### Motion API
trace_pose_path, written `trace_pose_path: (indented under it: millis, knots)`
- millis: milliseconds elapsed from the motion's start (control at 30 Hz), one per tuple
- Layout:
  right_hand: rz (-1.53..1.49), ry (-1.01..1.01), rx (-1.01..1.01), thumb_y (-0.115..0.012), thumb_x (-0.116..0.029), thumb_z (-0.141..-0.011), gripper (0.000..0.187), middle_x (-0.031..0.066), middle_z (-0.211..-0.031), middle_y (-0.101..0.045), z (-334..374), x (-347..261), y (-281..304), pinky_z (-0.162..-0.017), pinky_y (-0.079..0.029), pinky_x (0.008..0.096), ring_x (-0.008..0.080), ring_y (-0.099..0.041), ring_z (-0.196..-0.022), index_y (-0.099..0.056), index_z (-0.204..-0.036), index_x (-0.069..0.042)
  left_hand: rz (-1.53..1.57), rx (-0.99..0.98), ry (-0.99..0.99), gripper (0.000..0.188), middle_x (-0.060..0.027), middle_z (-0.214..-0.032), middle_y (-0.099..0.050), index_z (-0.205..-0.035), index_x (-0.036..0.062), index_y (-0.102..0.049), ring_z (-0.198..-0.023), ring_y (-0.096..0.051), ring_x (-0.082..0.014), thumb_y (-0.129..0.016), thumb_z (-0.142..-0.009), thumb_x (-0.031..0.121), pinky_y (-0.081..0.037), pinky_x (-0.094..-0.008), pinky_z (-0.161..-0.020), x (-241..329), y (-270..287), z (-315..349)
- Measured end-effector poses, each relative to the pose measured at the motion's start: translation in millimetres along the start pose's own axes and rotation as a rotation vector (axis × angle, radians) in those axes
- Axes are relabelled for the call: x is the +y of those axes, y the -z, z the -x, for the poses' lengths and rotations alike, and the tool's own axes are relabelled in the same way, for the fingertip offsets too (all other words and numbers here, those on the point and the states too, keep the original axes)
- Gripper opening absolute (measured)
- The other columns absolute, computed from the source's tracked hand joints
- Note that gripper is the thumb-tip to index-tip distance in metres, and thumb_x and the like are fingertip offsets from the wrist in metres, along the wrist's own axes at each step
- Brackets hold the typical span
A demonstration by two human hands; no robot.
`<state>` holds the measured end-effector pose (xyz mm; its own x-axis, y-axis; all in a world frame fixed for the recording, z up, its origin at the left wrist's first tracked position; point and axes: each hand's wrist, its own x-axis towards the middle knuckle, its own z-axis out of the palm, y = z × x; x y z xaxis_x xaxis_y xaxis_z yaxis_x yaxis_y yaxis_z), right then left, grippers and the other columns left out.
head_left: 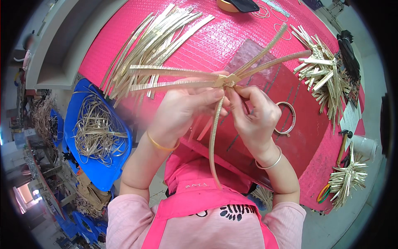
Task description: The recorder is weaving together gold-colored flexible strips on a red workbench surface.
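Note:
In front of my chest I hold a bundle of gold woven strips (174, 84) that cross in a small knot-like weave at the centre. My left hand (182, 101) grips it just left of the crossing, thumb on top and fingers partly hidden behind. My right hand (255, 110) pinches close under the crossing with thumb and forefinger. Two strips reach left and two reach up to the right. Another hangs down toward my pink apron (203, 198).
Loose gold strips (157, 41) lie at the far left of the pink-covered table. A dark red mat (298, 124) bears a roll of tape (286, 118). Woven gold pieces (321, 70) pile up at right, near a hammer (343, 147). A blue container (99, 166) holds tangled strips.

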<state>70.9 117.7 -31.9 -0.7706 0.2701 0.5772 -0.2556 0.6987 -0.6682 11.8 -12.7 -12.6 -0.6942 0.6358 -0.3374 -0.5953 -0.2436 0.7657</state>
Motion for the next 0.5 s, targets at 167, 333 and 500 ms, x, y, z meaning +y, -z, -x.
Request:
trace_pose_path:
  millis: [167, 333, 500]
  knots:
    - [-0.376, -0.394, -0.129, -0.06, -0.007, -0.074, 0.009, 0.0092, -0.059, -0.057, 2, 2, 7, -0.048, -0.042, 0.0228, 0.0116, -0.056, -0.053, -0.057, -0.072, 0.002, -0.267, -0.067, -0.042, 0.02, -0.01, -0.079, -0.062, -0.089, -0.0058, -0.059, -0.066, -0.059, -0.0135, -0.059, -0.074, 0.007, -0.047, -0.0242, -0.062, 8, 3, -10]
    - [-0.46, -0.511, -0.293, -0.057, -0.008, -0.077, 0.012, 0.0076, -0.058, -0.058, -6, 14, 15, -0.051, -0.042, 0.0224, 0.0091, -0.055, -0.056, -0.057, -0.074, 0.004, -1.049, -0.076, -0.763, 0.018, -0.0093, -0.076, -0.061, -0.087, -0.0022, -0.06, -0.064, -0.058, -0.0184, -0.06, -0.07, 0.005, -0.045, -0.026, -0.059, 10, 8, -30]
    - [-0.82, -0.845, -0.496, -0.055, -0.01, -0.079, 0.015, 0.0056, -0.07, -0.059, -19, 16, 29, -0.054, -0.043, 0.0217, 0.0117, -0.055, -0.057, -0.055, -0.084, 0.004, -1.193, -0.28, -0.895, 0.015, -0.0073, -0.068, -0.057, -0.085, -0.0012, -0.057, -0.058, -0.055, -0.0147, -0.06, -0.07, 0.002, -0.042, -0.0243, -0.052, 8, 11, -29]
